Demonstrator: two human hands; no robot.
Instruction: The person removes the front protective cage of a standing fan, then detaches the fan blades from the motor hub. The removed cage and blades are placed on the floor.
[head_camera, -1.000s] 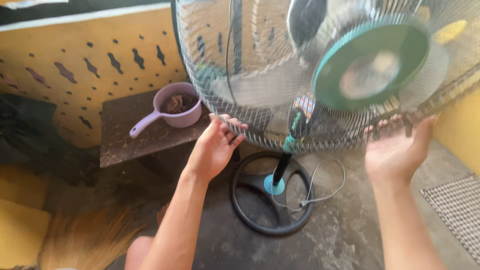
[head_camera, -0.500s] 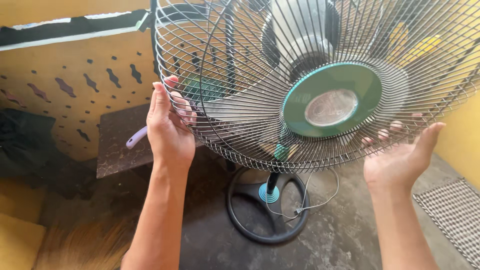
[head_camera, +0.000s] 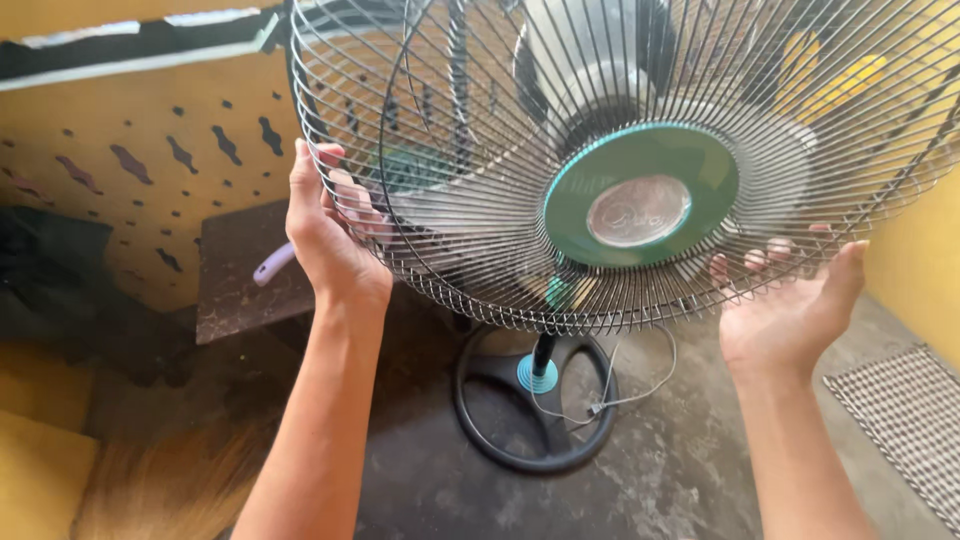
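A standing fan fills the upper view. Its wire grille (head_camera: 480, 110) has a teal round centre cap (head_camera: 640, 195), and pale blades show behind the wires. My left hand (head_camera: 325, 235) grips the grille's left rim, fingers hooked behind the wires. My right hand (head_camera: 790, 300) cups the lower right rim from below, fingertips behind the grille. The fan's dark pole runs down to a black ring-shaped base (head_camera: 535, 400) on the concrete floor.
A grey cord (head_camera: 630, 385) loops beside the base. A dark stone slab (head_camera: 240, 270) at the left carries a lilac dipper whose handle (head_camera: 270, 265) shows. A yellow patterned wall is behind, and a checked mat (head_camera: 905, 420) lies at the right.
My left hand climbed from the grille's bottom edge to its left rim and took hold. The fan head came nearer and steadied; my right hand stayed under the lower right rim.
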